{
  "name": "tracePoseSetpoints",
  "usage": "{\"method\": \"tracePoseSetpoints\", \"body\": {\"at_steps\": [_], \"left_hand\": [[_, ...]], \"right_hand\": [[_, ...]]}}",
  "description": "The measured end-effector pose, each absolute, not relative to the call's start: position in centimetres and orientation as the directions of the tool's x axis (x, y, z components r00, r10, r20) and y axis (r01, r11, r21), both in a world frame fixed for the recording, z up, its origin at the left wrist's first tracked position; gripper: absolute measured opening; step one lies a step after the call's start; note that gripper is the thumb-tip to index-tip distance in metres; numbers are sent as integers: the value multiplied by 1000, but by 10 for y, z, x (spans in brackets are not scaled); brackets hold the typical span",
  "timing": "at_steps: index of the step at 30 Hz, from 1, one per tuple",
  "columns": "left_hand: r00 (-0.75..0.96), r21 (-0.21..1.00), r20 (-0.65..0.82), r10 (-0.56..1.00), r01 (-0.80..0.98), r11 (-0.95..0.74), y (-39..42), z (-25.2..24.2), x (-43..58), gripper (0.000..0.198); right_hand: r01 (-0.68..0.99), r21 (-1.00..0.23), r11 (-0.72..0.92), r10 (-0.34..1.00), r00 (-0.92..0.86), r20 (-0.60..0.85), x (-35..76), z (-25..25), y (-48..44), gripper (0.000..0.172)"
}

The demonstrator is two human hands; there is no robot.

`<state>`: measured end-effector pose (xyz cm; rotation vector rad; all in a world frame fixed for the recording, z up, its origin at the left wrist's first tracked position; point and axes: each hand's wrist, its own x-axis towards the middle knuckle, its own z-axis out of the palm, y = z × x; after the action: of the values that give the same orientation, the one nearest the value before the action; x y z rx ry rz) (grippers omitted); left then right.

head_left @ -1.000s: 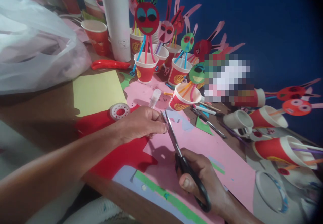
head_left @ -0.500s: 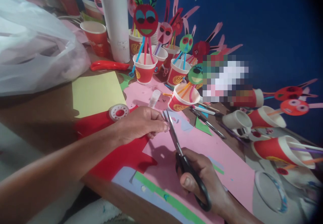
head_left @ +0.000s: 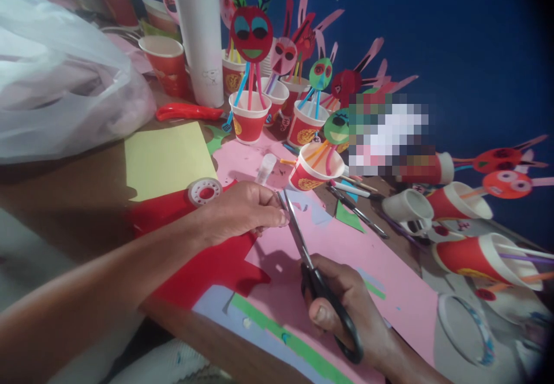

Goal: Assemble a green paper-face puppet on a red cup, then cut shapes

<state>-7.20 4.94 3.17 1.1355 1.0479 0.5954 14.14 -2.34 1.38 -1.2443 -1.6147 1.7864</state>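
Note:
My right hand [head_left: 346,309] grips black-handled scissors [head_left: 318,283], blades pointing up and away toward my left fingertips. My left hand [head_left: 242,213] is closed in a pinch right at the blade tips; whatever it pinches is too small to make out. Both hands hover over a large pink paper sheet [head_left: 359,263]. A red paper sheet [head_left: 203,268] lies under my left wrist.
A tape roll [head_left: 205,190] and yellow paper [head_left: 167,159] lie left of my hand. Several red paper cups [head_left: 249,118] with straw-mounted paper faces stand behind; others lie tipped at right [head_left: 480,257]. A white plastic bag [head_left: 60,84] fills the far left, with a white cylinder [head_left: 199,32] nearby.
The scissor blades, slightly apart half a second ago, have come together at my left fingertips. Both hands stay in place.

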Motion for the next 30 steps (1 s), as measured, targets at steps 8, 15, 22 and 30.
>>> {"method": "tracePoseSetpoints", "body": {"at_steps": [8,15,22,30], "left_hand": [[396,945,-326,858,112,308,49,34,-70,14],[375,934,-358,855,124,336,49,34,-70,15],[373,926,-374,849,103,363,49,33,-68,14],[380,923,-381,843,109,368,49,34,-69,12]], "right_hand": [[219,-944,-248,795,-511,-327,142,11,-24,41],[228,-947,-228,791,-524,-316,142,14,-22,43],[245,-947,-209,792,-525,-310,141,15,-21,46],[232,-949,-213,804,-511,-305,140,15,-22,46]]}}
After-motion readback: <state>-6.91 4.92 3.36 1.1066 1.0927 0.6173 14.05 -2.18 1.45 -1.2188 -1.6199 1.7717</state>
